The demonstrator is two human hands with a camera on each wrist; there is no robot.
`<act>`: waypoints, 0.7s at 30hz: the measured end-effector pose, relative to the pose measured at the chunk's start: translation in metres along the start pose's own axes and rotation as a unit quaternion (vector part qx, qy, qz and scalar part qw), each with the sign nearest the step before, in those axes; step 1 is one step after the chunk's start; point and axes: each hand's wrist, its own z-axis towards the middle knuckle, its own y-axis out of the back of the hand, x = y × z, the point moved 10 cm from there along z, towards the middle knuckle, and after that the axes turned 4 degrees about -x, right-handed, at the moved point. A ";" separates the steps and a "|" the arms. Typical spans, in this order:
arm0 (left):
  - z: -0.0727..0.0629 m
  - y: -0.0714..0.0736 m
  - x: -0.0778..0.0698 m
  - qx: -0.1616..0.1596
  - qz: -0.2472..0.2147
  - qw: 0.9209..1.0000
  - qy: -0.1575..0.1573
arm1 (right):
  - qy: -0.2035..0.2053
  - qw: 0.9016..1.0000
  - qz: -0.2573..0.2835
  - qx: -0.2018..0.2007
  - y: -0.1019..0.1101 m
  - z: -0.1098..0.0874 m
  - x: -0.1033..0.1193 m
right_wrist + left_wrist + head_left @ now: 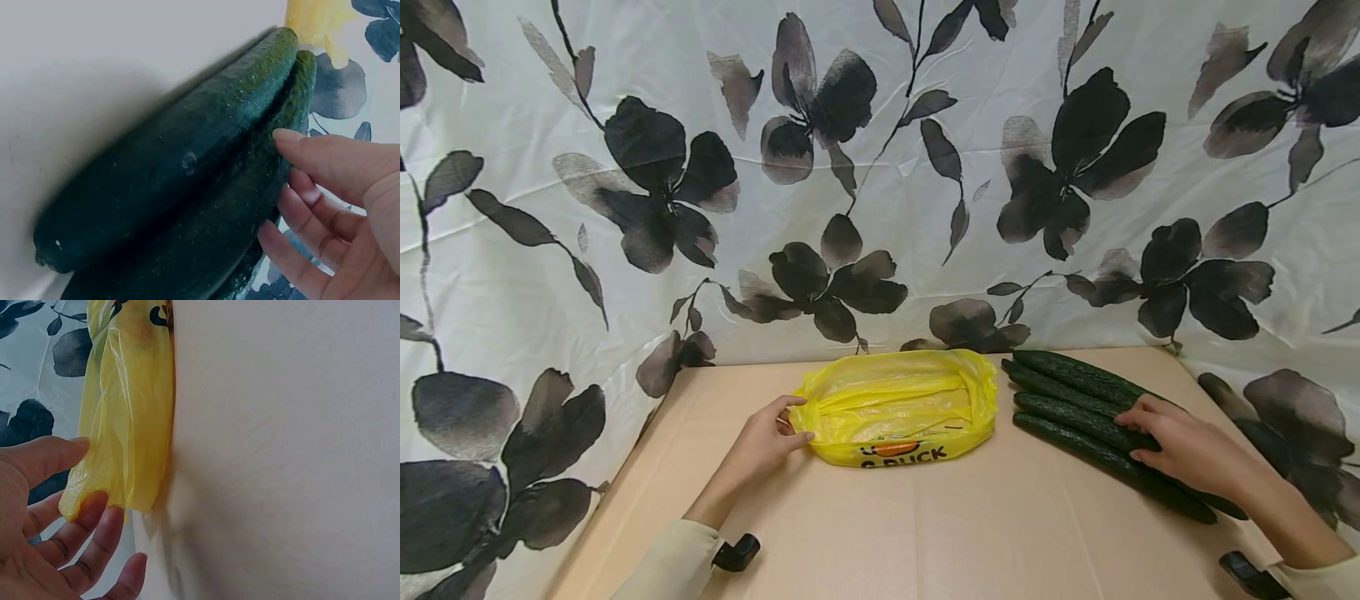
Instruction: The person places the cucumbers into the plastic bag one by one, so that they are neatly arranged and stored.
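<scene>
A crumpled yellow plastic bag (pixel 895 408), with black letters and an orange mark near its front edge, lies at the table's far middle. My left hand (pixel 778 433) touches its left end, the fingers spread loosely around the bag's corner. In the left wrist view, the thumb and fingertips meet the thin yellow plastic (pixel 131 425). Several long dark green cucumbers (pixel 1075 417) lie side by side, slanting toward the near right. My right hand (pixel 1180 442) rests lightly on them with relaxed fingers. Its thumb lies on one bumpy cucumber (pixel 219 206) in the right wrist view.
The pale tan tabletop (pixel 880 533) extends in front of the bag and the cucumbers. Behind it hangs a white cloth (pixel 925 208) printed with dark flowers, which also shows at both sides. A small gap separates the bag from the cucumbers.
</scene>
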 end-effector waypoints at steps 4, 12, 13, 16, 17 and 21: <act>-0.001 0.000 -0.001 -0.001 -0.001 1.000 -0.004 | 0.013 1.000 -0.015 -0.017 0.000 0.001 0.004; -0.001 0.000 -0.001 -0.001 0.002 1.000 -0.004 | 0.024 0.998 -0.031 -0.039 0.003 0.002 0.010; 0.000 0.000 -0.001 -0.001 0.002 1.000 -0.003 | 0.021 0.999 -0.031 -0.040 0.003 0.002 0.009; 0.000 0.000 -0.002 -0.001 0.004 1.000 -0.003 | 0.009 0.999 -0.027 -0.037 0.002 0.001 0.008; 0.000 0.000 -0.002 -0.001 0.005 1.000 -0.004 | 0.006 0.999 -0.025 -0.036 0.002 0.001 0.008; -0.001 0.000 -0.003 -0.001 0.005 1.000 -0.004 | 0.002 0.999 -0.021 -0.035 0.001 0.001 0.008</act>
